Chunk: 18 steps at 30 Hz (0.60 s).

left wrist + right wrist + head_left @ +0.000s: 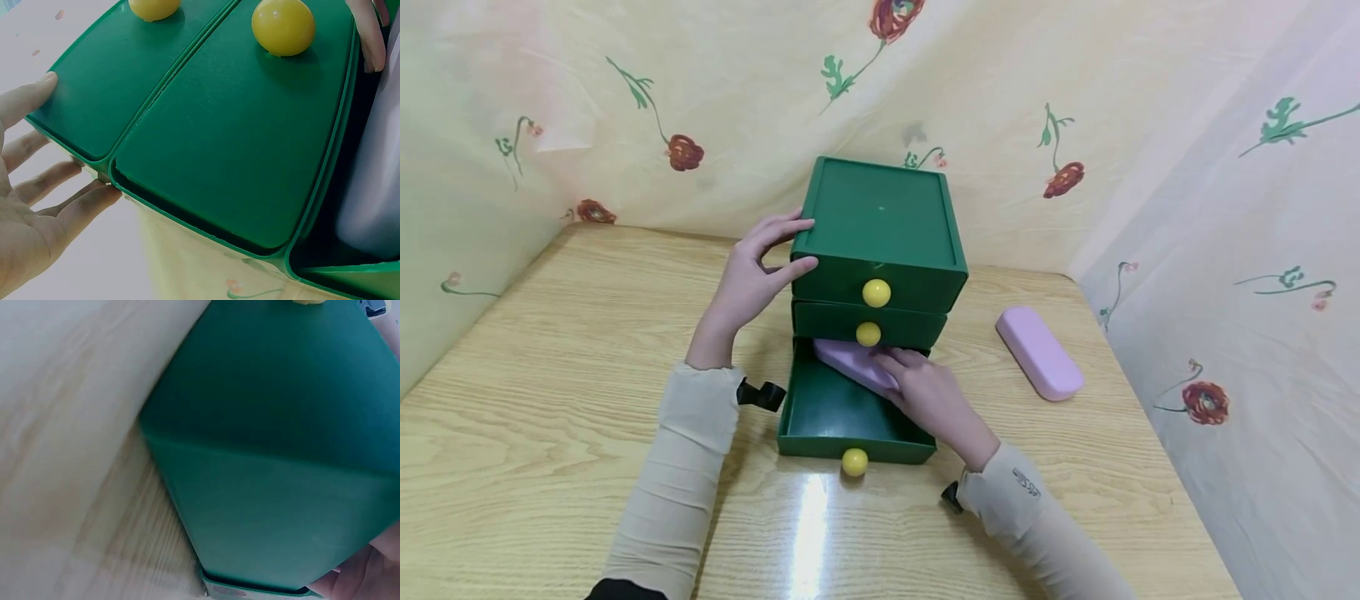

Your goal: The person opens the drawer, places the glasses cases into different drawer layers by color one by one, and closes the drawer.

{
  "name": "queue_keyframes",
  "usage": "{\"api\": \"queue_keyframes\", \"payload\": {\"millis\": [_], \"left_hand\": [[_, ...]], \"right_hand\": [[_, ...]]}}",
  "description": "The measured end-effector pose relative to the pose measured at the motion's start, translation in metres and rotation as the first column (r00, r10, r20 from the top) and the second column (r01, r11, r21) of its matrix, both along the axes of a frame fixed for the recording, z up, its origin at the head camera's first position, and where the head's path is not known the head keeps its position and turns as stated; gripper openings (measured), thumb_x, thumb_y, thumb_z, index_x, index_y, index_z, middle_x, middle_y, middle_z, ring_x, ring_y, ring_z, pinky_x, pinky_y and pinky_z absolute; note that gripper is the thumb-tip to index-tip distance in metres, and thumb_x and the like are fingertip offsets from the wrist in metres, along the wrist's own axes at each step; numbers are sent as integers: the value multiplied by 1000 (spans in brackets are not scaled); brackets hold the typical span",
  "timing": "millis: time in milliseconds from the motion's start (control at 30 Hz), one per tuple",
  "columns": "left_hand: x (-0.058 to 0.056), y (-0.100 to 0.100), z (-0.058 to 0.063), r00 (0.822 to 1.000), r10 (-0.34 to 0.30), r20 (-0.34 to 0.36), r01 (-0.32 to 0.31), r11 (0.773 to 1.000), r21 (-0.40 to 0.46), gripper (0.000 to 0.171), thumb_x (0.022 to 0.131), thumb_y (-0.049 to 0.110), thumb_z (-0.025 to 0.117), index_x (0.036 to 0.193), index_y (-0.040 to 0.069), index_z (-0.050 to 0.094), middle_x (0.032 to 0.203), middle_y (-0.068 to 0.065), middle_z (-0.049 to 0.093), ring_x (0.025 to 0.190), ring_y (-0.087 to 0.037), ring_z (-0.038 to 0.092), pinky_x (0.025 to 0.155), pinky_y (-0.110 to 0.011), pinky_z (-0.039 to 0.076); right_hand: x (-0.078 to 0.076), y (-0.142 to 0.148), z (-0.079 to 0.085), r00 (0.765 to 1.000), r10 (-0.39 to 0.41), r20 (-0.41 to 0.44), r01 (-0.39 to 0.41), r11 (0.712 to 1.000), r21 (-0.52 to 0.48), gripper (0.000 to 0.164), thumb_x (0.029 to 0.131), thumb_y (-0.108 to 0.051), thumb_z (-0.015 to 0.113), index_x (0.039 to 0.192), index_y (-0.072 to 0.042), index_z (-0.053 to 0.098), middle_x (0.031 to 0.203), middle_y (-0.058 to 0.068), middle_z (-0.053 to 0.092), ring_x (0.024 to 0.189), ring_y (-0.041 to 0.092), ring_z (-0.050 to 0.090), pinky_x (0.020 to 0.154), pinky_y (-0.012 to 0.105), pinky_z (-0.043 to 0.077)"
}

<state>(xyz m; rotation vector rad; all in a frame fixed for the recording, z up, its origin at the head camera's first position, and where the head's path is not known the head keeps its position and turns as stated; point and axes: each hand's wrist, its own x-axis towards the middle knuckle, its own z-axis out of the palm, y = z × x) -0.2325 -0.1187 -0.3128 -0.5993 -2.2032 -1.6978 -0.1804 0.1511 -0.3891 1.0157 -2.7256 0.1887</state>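
Note:
A green drawer cabinet (pixel 880 217) with yellow knobs stands on the table, its bottom drawer (pixel 827 412) pulled out. Inside that drawer, towards the back, a purple oblong case (pixel 850 360) with rounded ends lies at a slant, partly under the drawers above. My right hand (pixel 928 396) reaches in and holds the case by its right end; the thumb is mostly hidden. At the cabinet's left side, my left hand (pixel 752 271) rests against it with spread fingers, the thumb (pixel 31 97) on the front edge in the left wrist view.
A second purple case (pixel 1040 353) lies on the wooden table (pixel 587 400) to the right of the cabinet. Flowered cloth (pixel 737 108) hangs close behind the cabinet and along both sides. The middle and top drawers are pushed in.

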Motion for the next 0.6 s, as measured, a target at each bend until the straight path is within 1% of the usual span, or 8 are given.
{"api": "queue_keyframes", "payload": {"millis": [100, 233, 467, 600], "left_hand": [[0, 0, 0, 1000, 0, -4, 0, 1000, -1, 44, 91, 15, 68, 134, 10, 58, 149, -3, 45, 138, -19, 41, 114, -41, 37], [0, 0, 0, 1000, -2, -3, 2, 1000, -4, 44, 91, 16, 68, 134, 10, 58, 150, -3, 45, 138, -19, 41, 114, -42, 37], [0, -1, 0, 1000, -4, 7, 4, 1000, 3, 44, 91, 16, 68, 134, 11, 58, 150, -2, 44, 139, -17, 40, 113, -42, 38], [0, -1, 0, 1000, -5, 11, 5, 1000, 5, 44, 91, 16, 67, 134, 11, 58, 150, -1, 44, 139, -17, 40, 112, -43, 39]], "right_hand": [[-1, 0, 0, 1000, -4, 0, 4, 1000, -4, 42, 86, -17, 74, 126, -11, 63, 127, 10, 66, 113, 26, 64, 83, 40, 59], [2, 1, 2, 1000, -8, 17, 8, 1000, -4, 44, 86, -20, 74, 128, -11, 62, 129, 11, 64, 114, 26, 63, 83, 40, 58], [10, 6, 11, 998, -4, 65, 7, 999, -43, 49, 85, -22, 76, 130, -11, 61, 134, 15, 60, 110, 29, 67, 85, 43, 58], [16, 11, 15, 997, -5, 82, 10, 998, -60, 48, 85, -23, 75, 130, -11, 61, 136, 14, 59, 113, 30, 65, 88, 43, 57]]}}
